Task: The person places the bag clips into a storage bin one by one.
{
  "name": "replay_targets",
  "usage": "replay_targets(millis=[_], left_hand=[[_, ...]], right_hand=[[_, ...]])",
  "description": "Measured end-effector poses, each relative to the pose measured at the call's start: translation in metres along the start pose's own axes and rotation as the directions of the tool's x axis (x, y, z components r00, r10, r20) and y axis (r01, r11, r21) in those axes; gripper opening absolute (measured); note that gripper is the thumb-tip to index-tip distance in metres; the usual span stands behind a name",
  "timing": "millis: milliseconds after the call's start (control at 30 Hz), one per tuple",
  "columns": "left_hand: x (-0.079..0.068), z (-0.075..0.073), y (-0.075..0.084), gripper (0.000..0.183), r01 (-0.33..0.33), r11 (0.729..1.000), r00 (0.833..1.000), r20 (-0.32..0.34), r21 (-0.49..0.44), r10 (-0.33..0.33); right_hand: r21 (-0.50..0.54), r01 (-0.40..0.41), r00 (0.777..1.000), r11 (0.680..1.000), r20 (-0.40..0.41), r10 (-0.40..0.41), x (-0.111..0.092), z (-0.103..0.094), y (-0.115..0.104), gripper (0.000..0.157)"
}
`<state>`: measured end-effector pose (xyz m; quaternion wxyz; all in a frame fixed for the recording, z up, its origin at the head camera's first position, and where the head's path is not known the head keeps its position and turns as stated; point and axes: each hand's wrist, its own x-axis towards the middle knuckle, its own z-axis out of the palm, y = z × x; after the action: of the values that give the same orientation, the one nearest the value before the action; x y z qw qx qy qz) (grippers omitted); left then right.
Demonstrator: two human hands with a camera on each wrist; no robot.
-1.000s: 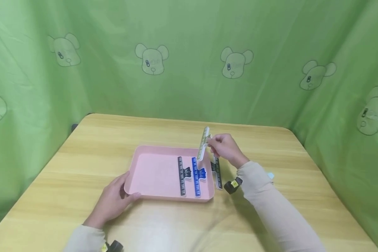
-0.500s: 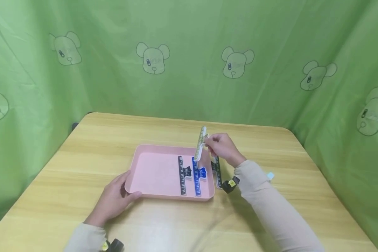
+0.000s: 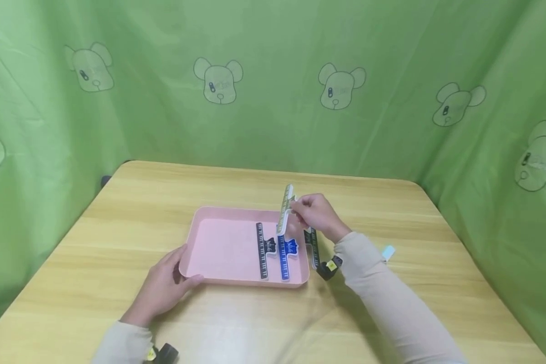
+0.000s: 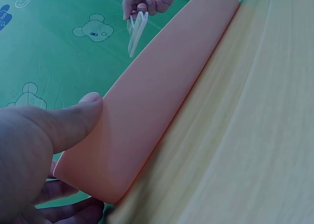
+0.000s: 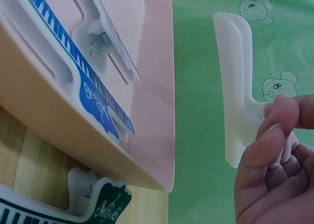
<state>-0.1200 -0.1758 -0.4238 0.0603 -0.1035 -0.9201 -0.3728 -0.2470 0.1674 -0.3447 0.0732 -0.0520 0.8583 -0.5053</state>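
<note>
My left hand (image 3: 156,290) grips the near left corner of a pink tray (image 3: 223,247); in the left wrist view its thumb (image 4: 81,113) lies against the wall near the rim. Over the tray's right part, my right hand (image 3: 318,215) pinches the handle of a gold-green sheet music clip (image 3: 284,212) with piano-key markings. This clip hangs raised and tilted; its white side (image 5: 233,81) faces the right wrist camera. Inside the tray lie a black clip (image 3: 262,255) and a blue clip (image 3: 284,263), roughly parallel.
On the table just outside the tray's right wall lies a dark green clip (image 3: 316,247), partly hidden by the right wrist's camera (image 3: 328,268). A light blue object (image 3: 388,253) shows beside the right sleeve. Green curtains (image 3: 273,126) surround the wooden table (image 3: 164,202).
The right hand has moved slightly left with the gold-green clip, which now overlaps the top of the blue clip in view. My left hand stays on the tray.
</note>
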Motion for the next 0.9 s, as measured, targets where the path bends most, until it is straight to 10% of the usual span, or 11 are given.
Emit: replay_targets(millis=[900], left_hand=[[0.002, 0.002, -0.003, 0.084, 0.002, 1.000, 1.000, 0.000, -0.013, -0.002]], right_hand=[[-0.026, 0.011, 0.999, 1.000, 0.048, -0.009, 0.000, 0.012, 0.004, 0.032]])
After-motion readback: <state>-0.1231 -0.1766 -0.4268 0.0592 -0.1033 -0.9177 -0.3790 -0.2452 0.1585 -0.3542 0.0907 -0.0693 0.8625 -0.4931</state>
